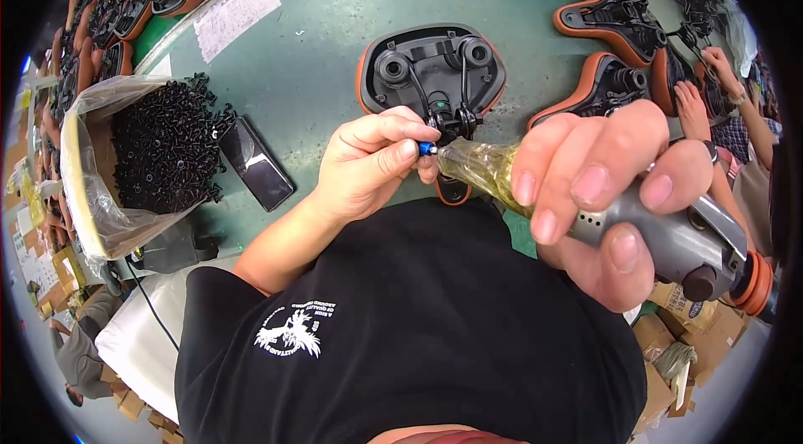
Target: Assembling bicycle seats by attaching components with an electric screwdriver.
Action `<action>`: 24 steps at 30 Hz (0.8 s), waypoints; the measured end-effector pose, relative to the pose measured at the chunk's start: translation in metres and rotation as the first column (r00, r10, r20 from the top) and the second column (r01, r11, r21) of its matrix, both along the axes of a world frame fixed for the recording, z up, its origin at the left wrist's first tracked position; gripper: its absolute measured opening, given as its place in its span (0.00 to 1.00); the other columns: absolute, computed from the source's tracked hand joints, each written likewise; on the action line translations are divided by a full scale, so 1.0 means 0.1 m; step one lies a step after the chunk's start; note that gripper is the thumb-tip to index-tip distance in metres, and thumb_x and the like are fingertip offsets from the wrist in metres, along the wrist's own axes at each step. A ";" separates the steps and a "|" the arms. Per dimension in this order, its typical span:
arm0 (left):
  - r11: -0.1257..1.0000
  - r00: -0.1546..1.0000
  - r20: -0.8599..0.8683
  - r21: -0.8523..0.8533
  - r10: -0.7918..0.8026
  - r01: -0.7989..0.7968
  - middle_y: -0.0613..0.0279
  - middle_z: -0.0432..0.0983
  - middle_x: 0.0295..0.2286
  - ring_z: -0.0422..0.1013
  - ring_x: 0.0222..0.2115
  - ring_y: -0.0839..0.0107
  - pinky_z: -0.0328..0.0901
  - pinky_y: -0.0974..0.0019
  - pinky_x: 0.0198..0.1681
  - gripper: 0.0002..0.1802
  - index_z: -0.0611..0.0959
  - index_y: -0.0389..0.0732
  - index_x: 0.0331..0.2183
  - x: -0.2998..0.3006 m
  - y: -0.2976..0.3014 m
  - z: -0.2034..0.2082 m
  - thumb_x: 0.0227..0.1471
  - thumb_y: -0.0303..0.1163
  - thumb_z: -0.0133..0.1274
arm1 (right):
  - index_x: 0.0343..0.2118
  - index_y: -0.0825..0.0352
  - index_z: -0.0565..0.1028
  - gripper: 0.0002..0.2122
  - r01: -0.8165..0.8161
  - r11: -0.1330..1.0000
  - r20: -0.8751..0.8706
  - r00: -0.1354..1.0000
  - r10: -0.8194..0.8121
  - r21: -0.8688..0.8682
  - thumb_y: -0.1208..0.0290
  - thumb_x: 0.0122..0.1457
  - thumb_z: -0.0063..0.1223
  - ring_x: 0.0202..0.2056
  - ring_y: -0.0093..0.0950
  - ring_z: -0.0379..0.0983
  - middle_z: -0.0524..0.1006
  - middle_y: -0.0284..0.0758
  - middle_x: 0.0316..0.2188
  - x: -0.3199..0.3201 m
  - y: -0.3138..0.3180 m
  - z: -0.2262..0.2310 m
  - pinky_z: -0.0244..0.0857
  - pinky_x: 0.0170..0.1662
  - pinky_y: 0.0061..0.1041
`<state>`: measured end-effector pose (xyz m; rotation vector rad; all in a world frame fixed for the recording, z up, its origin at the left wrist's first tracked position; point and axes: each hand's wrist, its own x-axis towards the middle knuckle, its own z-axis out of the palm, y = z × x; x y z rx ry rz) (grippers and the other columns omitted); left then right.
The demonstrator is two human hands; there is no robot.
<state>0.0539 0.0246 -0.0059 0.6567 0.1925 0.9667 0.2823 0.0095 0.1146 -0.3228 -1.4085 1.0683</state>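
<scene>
My right hand (pixel 602 193) is wrapped round a grey air screwdriver (pixel 669 235), whose front end is covered in yellowish clear tape. The tool points left, toward my left hand (pixel 368 155). Thumb and forefinger of that hand pinch a small blue sleeve (pixel 427 148) at the tool's tip. Just beyond lies a bicycle saddle (pixel 431 68), underside up, black with orange sides. Its two round coil springs, rails and clamp show. My fingers and the tool hide part of its clamp and nose.
At left stands a plastic-lined box (pixel 79 193) of black bolts (pixel 163 151), with a black phone (pixel 255 164) beside it. More saddles (pixel 611 17) lie at right, where another person's hands (pixel 694 105) work. A paper sheet (pixel 237 16) lies on the green table (pixel 318 51).
</scene>
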 end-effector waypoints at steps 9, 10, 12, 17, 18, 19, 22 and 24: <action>0.740 0.847 -0.382 0.673 0.369 -0.019 0.52 0.80 0.41 0.78 0.42 0.61 0.73 0.59 0.47 0.24 0.83 0.29 0.52 -0.21 0.48 0.08 0.59 0.34 0.66 | 0.59 0.60 0.64 0.21 -0.104 0.978 0.028 0.995 0.100 0.179 0.65 0.68 0.59 0.30 0.29 0.79 0.73 0.39 0.44 -0.01 0.16 -0.13 0.75 0.37 0.33; 0.254 0.633 -0.223 0.966 0.741 0.043 0.51 0.80 0.43 0.78 0.44 0.56 0.72 0.57 0.50 0.31 0.82 0.30 0.54 -0.26 0.60 0.05 0.53 0.37 0.71 | 0.58 0.60 0.65 0.20 -0.048 0.978 0.030 0.999 0.042 0.203 0.65 0.68 0.58 0.30 0.28 0.78 0.73 0.39 0.44 -0.02 0.16 -0.16 0.75 0.38 0.33; 0.319 0.303 -0.342 0.940 0.890 0.123 0.48 0.78 0.48 0.75 0.49 0.49 0.71 0.53 0.54 0.44 0.79 0.35 0.59 -0.29 0.70 -0.04 0.40 0.39 0.77 | 0.57 0.61 0.65 0.18 0.014 0.982 0.138 0.990 -0.041 0.191 0.67 0.69 0.55 0.31 0.27 0.77 0.71 0.39 0.45 0.02 0.20 -0.10 0.73 0.39 0.34; 0.300 0.193 -0.342 0.929 0.920 0.218 0.52 0.80 0.44 0.78 0.45 0.52 0.75 0.56 0.47 0.36 0.82 0.40 0.52 -0.15 0.75 -0.33 0.39 0.35 0.74 | 0.58 0.62 0.65 0.17 0.005 0.985 0.173 0.984 -0.034 0.170 0.72 0.67 0.47 0.32 0.29 0.75 0.71 0.41 0.46 -0.07 0.31 -0.16 0.72 0.41 0.38; 0.299 0.186 -0.330 0.938 0.925 0.175 0.53 0.81 0.41 0.79 0.42 0.53 0.75 0.57 0.44 0.33 0.82 0.40 0.50 -0.13 0.74 -0.37 0.39 0.34 0.74 | 0.59 0.61 0.65 0.18 0.011 0.986 0.150 0.988 -0.036 0.167 0.73 0.67 0.46 0.32 0.29 0.75 0.71 0.41 0.46 -0.08 0.31 -0.19 0.72 0.41 0.38; 0.298 0.179 -0.319 0.945 0.931 0.132 0.54 0.82 0.38 0.80 0.39 0.54 0.76 0.59 0.41 0.30 0.83 0.39 0.47 -0.11 0.73 -0.39 0.40 0.33 0.73 | 0.59 0.61 0.64 0.18 0.017 0.986 0.126 0.991 -0.038 0.164 0.74 0.66 0.46 0.32 0.29 0.75 0.71 0.41 0.46 -0.09 0.31 -0.20 0.71 0.42 0.38; 0.260 0.164 -0.270 0.962 0.949 0.080 0.53 0.82 0.36 0.80 0.36 0.54 0.76 0.59 0.38 0.27 0.84 0.39 0.45 -0.05 0.73 -0.39 0.39 0.31 0.72 | 0.59 0.61 0.65 0.18 0.022 0.988 0.160 0.986 -0.047 0.155 0.74 0.66 0.46 0.32 0.29 0.75 0.71 0.41 0.46 -0.07 0.32 -0.16 0.71 0.42 0.39; 0.235 0.166 -0.240 0.971 0.957 0.048 0.53 0.82 0.37 0.80 0.36 0.55 0.76 0.59 0.38 0.27 0.84 0.38 0.44 -0.07 0.72 -0.43 0.39 0.30 0.72 | 0.59 0.61 0.65 0.18 0.023 0.989 0.150 0.988 -0.045 0.149 0.74 0.66 0.46 0.32 0.29 0.75 0.71 0.41 0.46 -0.09 0.32 -0.16 0.71 0.42 0.39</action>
